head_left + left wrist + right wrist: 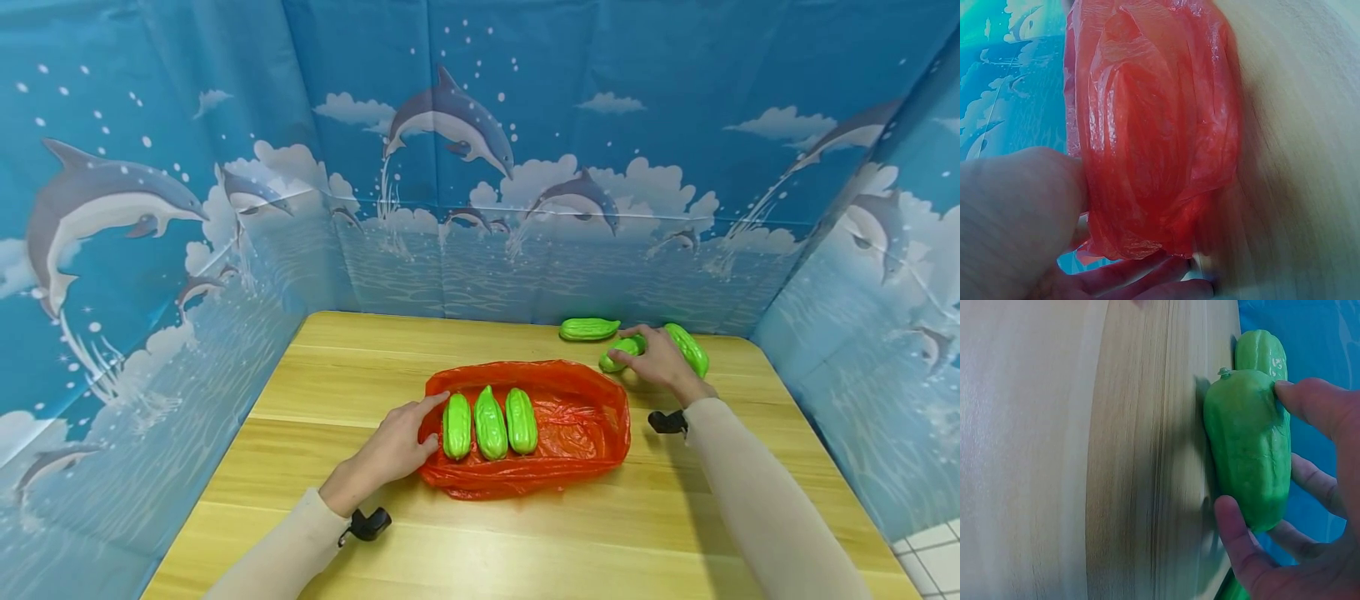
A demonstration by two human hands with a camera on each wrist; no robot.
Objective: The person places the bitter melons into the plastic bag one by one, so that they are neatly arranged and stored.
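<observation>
A red plastic bag [577,417] lies spread open on the table, with three bright green bitter melons [491,425] side by side in its left half. At the bag's left end my left hand [393,442] rests against the rim, index finger and thumb spread. In the left wrist view the bag's red side [1141,144] covers part of that hand. My right hand [660,362] grips another bitter melon [1247,444] beyond the bag's right end, thumb on one side and fingers on the other. Two more bitter melons lie close by, one at the back edge [588,329] and one right of the hand [687,350].
The wooden table [322,358] runs back to a blue dolphin-print sheet [480,275], which also hangs along the left and right sides. A black wrist device [369,525] sits at the left sleeve, and another [666,422] at the right.
</observation>
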